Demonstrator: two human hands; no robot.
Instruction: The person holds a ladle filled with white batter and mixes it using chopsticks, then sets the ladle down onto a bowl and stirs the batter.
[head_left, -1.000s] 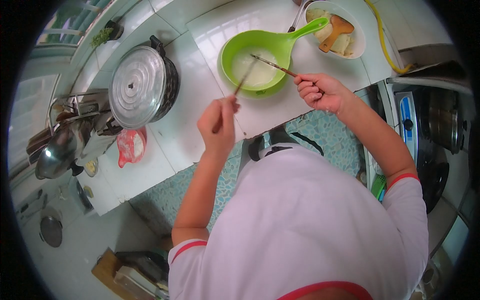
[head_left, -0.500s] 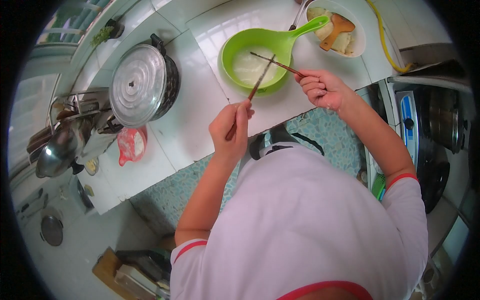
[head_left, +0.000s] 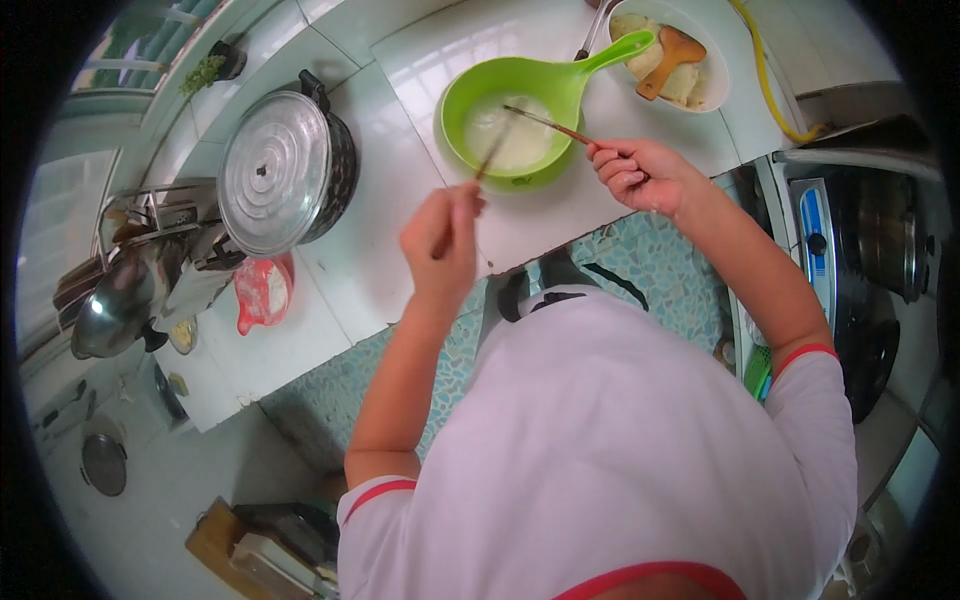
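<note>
My left hand [head_left: 440, 240] is closed around a dark brown chopstick [head_left: 491, 158], which is smeared by motion. Its far end reaches over the white contents of a green long-handled dipper [head_left: 456, 90]. Closed on a second chopstick [head_left: 548, 122] is my right hand [head_left: 642, 174], at the dipper's near right side. That stick's darkened tip is over the pale mixture [head_left: 520, 145], near the other stick. Whether either tip touches the mixture, I cannot tell. Pale residue shows on my right fingers and wrist.
A white bowl [head_left: 722, 88] with pale dough-like pieces and a wooden spatula [head_left: 672, 62] stands behind the dipper's handle. On the left are a lidded pot [head_left: 275, 172], a red scoop [head_left: 262, 292] with white powder and a utensil rack [head_left: 150, 235]. A stove [head_left: 850, 230] is at right.
My left hand has moved left and slightly down with its chopstick, so the two sticks' crossing has opened up. My right hand has barely shifted.
</note>
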